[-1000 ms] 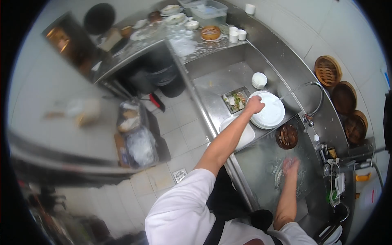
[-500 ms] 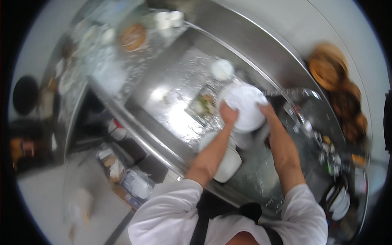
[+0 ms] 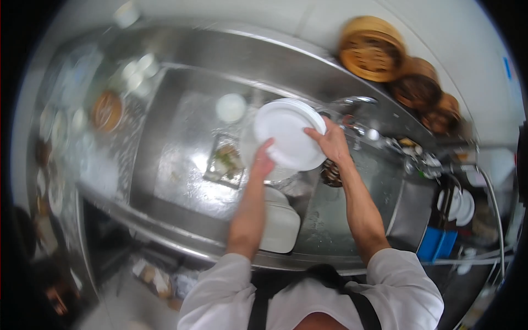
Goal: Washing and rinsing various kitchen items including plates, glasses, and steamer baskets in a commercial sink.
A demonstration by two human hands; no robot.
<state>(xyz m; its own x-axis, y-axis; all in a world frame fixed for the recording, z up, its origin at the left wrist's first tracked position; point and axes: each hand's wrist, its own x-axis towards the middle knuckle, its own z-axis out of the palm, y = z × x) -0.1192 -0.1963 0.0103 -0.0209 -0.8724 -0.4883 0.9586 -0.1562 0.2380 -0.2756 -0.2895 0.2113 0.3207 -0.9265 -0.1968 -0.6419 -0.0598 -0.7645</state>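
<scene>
A stack of white round plates (image 3: 290,136) is held tilted over the steel sink. My left hand (image 3: 263,159) grips the stack's lower left edge, slightly blurred. On the right edge, my right hand (image 3: 333,144) has its thumb over the top plate and its fingers beneath, mostly hidden. Beside that hand lies a dark brown, striped round thing (image 3: 331,174) whose kind I cannot make out. A white rectangular tub (image 3: 280,226) stands below the plates, between my forearms. Left of the stack are a small white bowl (image 3: 230,108) and a square drain (image 3: 224,160) with food scraps in it.
A faucet (image 3: 360,100) juts from the back wall near the plates. Water fills the right basin (image 3: 352,220). Bamboo steamers (image 3: 373,50) line the back right ledge. Cups (image 3: 140,71) and a round orange-brown thing (image 3: 108,111) sit on the left counter. A blue holder (image 3: 437,245) stands at right.
The whole view has turned and shifted, so the sink now lies more level. Both hands still hold the plates, which are now tilted to show several stacked rims.
</scene>
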